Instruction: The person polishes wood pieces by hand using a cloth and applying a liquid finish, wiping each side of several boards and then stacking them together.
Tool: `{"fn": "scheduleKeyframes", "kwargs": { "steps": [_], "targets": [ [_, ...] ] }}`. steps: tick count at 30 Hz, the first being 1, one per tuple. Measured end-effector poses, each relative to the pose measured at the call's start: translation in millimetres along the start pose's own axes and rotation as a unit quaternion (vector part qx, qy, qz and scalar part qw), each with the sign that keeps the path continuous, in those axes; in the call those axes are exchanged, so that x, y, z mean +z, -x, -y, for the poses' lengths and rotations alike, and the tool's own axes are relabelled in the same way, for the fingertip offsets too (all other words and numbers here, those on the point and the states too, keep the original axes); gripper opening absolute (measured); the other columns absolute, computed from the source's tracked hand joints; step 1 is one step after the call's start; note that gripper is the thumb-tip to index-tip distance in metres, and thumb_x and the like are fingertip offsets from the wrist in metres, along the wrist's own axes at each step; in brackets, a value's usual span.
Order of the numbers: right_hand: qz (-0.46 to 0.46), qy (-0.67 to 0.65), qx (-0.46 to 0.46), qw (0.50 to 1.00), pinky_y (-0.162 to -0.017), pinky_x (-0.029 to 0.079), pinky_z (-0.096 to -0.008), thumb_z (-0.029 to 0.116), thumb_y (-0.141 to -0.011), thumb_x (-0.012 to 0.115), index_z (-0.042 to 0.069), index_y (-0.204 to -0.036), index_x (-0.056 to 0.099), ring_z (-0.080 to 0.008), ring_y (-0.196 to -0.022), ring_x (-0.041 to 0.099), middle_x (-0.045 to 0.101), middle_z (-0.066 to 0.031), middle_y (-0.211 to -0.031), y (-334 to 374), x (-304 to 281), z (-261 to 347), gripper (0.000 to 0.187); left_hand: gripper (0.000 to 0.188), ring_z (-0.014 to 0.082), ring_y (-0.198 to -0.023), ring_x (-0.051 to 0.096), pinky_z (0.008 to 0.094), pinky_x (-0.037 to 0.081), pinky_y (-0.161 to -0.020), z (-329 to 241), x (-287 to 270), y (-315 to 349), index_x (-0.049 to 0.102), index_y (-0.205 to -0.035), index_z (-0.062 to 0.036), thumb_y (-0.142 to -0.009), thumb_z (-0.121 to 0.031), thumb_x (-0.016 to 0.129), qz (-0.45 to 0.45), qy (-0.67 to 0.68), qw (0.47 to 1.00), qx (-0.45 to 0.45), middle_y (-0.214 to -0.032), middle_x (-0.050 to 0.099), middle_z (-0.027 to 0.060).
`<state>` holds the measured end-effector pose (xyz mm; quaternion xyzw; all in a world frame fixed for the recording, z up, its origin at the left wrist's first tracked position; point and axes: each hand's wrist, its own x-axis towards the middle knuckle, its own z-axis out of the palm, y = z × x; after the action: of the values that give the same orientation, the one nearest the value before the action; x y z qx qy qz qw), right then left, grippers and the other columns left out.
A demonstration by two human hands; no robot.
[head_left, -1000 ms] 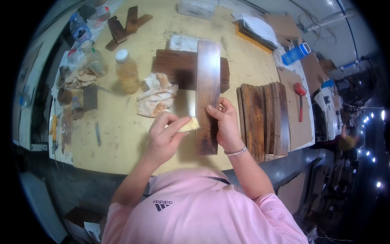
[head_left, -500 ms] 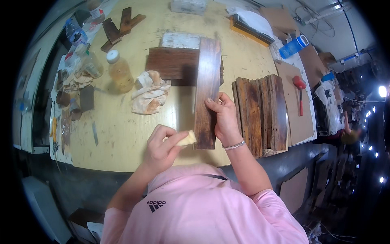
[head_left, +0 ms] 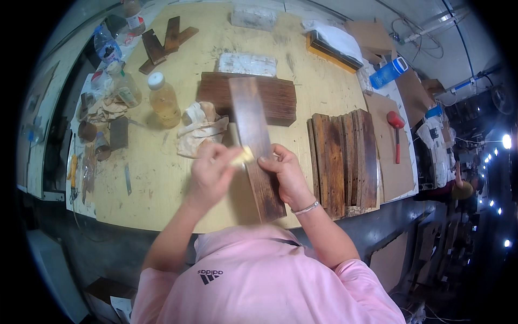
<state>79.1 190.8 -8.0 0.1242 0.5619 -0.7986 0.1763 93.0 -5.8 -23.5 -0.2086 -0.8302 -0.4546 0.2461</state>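
Observation:
My right hand (head_left: 286, 175) grips a dark brown wooden board (head_left: 252, 119) by its right edge, thumb across its face, and holds it up over the table. A small pale yellow sponge-like pad (head_left: 245, 155) is pinched in my left hand (head_left: 212, 173), touching or very close to the board's left edge; motion blurs this spot. Behind the held board lie more dark boards (head_left: 280, 102). A stained, crumpled cloth (head_left: 202, 129) rests just beyond my left hand. To my right a row of brown boards (head_left: 340, 162) stands side by side.
A capped bottle of amber liquid (head_left: 163, 101) stands at left, near other bottles (head_left: 107, 46). Short wood pieces (head_left: 162, 46) lie at the far left. A red mallet (head_left: 396, 132) and a blue bottle (head_left: 388, 73) are at right. White wrapped blocks (head_left: 248, 65) sit beyond the boards.
The held board has come closer to me and tilted, its far end swinging left. My left hand has moved up along the board's left edge with the pad.

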Motion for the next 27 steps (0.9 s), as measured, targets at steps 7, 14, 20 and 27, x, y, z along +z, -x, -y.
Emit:
{"fn": "scheduleKeyframes", "kwargs": {
  "steps": [7, 14, 20, 27],
  "targets": [
    [0.120, 0.099, 0.044, 0.987, -0.074, 0.049, -0.0252, -0.004, -0.084, 0.068, -0.002, -0.102, 0.063, -0.0107, -0.079, 0.062, 0.067, -0.0055, -0.089, 9.1, -11.1, -0.1, 0.020, 0.036, 0.0231, -0.103, 0.060, 0.0336, 0.047, -0.092, 57.4, -46.1, -10.8, 0.066, -0.117, -0.0025, -0.081, 0.005, 0.068, -0.127, -0.023, 0.975, -0.181, -0.110, 0.063, 0.0095],
    [0.039, 0.185, 0.014, 0.982, -0.071, 0.047, -0.0223, -0.002, -0.079, 0.072, 0.002, -0.100, 0.063, -0.0067, -0.078, 0.055, 0.056, 0.0039, -0.080, 17.3, -30.1, 6.8, 0.024, 0.033, 0.0186, -0.096, 0.057, 0.0308, 0.045, -0.087, 153.7, -142.2, 91.2, 0.063, -0.113, -0.0027, -0.082, 0.002, 0.070, -0.222, -0.153, 0.912, -0.309, -0.103, 0.061, 0.0064],
    [0.014, 0.117, 0.000, 0.993, -0.075, 0.048, -0.0232, -0.001, -0.080, 0.068, 0.005, -0.098, 0.061, -0.0072, -0.079, 0.060, 0.064, 0.0026, -0.086, 22.4, -42.1, 10.9, 0.019, 0.026, 0.0269, -0.087, 0.058, 0.0376, 0.047, -0.079, 196.8, -253.7, 150.0, 0.061, -0.099, -0.0041, -0.078, -0.005, 0.076, -0.254, -0.406, 0.823, -0.306, -0.092, 0.059, 0.0096],
    [0.006, 0.088, 0.008, 0.996, -0.080, 0.048, -0.0237, 0.001, -0.082, 0.069, 0.003, -0.102, 0.064, -0.0080, -0.082, 0.063, 0.069, 0.0000, -0.091, 12.3, -34.1, 5.8, 0.021, 0.025, 0.0329, -0.103, 0.060, 0.0440, 0.046, -0.085, 244.0, -292.0, 192.9, 0.062, -0.099, -0.0086, -0.078, -0.012, 0.076, -0.183, -0.463, 0.762, -0.414, -0.107, 0.064, 0.0114]
  ]
}}
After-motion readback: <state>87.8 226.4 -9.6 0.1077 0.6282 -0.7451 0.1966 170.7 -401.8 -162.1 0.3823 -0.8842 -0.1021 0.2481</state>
